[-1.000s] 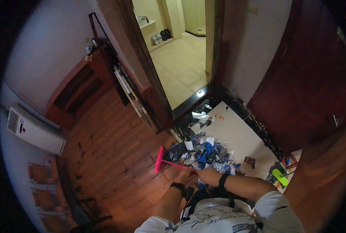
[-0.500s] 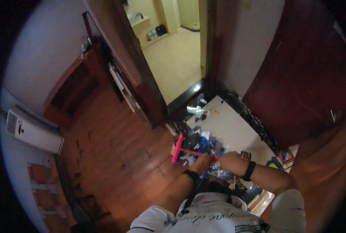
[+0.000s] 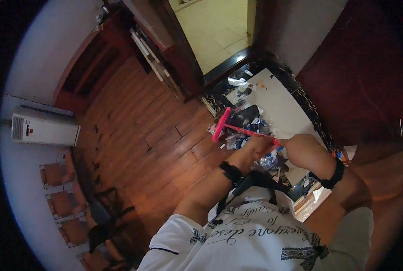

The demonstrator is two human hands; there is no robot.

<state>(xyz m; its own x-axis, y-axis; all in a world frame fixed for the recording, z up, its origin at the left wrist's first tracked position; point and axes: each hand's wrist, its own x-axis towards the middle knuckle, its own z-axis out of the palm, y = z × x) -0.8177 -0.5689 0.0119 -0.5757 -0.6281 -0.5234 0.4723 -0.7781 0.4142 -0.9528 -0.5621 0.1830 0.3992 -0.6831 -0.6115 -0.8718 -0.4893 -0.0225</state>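
My left hand [image 3: 258,150] is closed round the pink handle of a T-headed broom [image 3: 254,133]. To its right, my right hand [image 3: 303,149] is also closed, on the handle's near end. The broom's pink crossbar head [image 3: 221,124] lies at the left edge of a heap of litter [image 3: 255,119], next to the wooden floor. Clear plastic, dark scraps and blue and white bits make up the heap. It spreads over a pale tile slab [image 3: 280,101] with a black patterned border, and part of it is hidden beneath my hands and forearms.
Beyond the litter, a doorway [image 3: 224,67] with a dark sill opens onto a cream-tiled room. A dark red door [image 3: 368,90] stands at the right. Brown planks [image 3: 160,135] cover the left floor; a white upright unit [image 3: 47,131] and several brown chairs [image 3: 63,203] line the left wall.
The view has tipped downward, so the scene sits higher and more chairs show. Both hands keep hold of the broom, and my right hand appears a little farther from my left.
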